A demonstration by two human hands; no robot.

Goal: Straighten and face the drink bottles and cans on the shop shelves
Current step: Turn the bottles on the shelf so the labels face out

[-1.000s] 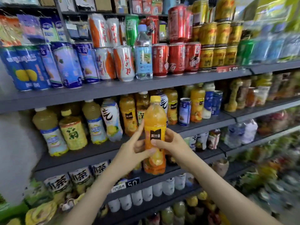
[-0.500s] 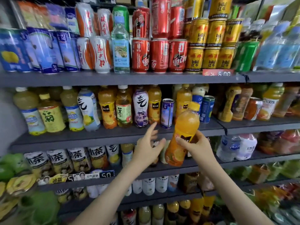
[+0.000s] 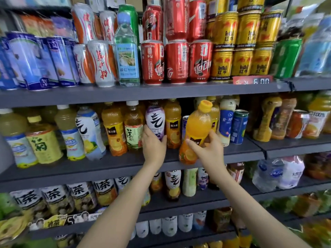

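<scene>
Gripped the orange juice bottle (image 3: 198, 126) round its black label with the right hand (image 3: 208, 151), tilted with the yellow cap up and to the right and the base down at the front edge of the middle shelf (image 3: 89, 167), just before a blue can (image 3: 184, 126) and near a blue-and-white bottle (image 3: 226, 124). Clasped the lower part of the purple-and-white bottle (image 3: 155, 119) with the left hand (image 3: 154, 146), thumb on the left side and fingers round the right, upright on that same shelf between a green tea bottle (image 3: 133, 129) and a second juice bottle (image 3: 172, 122).
</scene>
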